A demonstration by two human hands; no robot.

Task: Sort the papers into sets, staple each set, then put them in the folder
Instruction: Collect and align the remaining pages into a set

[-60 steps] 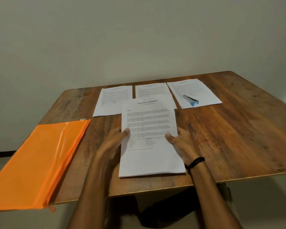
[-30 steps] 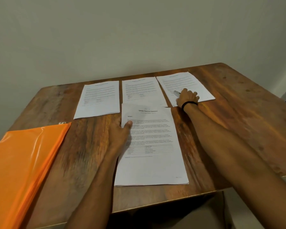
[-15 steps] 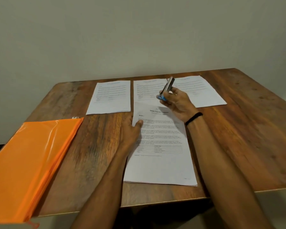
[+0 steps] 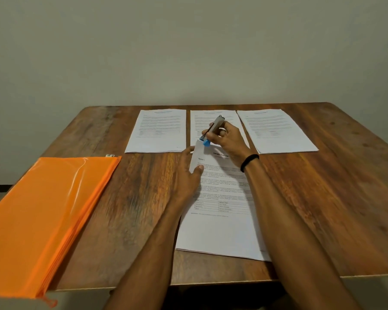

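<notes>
White printed paper set lies mid-table, slightly skewed, with small grid of figures below text and top-left corner curling up. Right hand, black wristband, fingers curled round grey stapler; blue tip down at that corner, 11 o'clock of set. Unclear whether it bites paper yet. Left hand pinches set's left edge, thumb on top. Three more sheets in row at 12 o'clock. Orange folder at 8 o'clock, overhanging table edge.

Tilted stapler at corner of near paper set; orange folder flat, left.
</notes>
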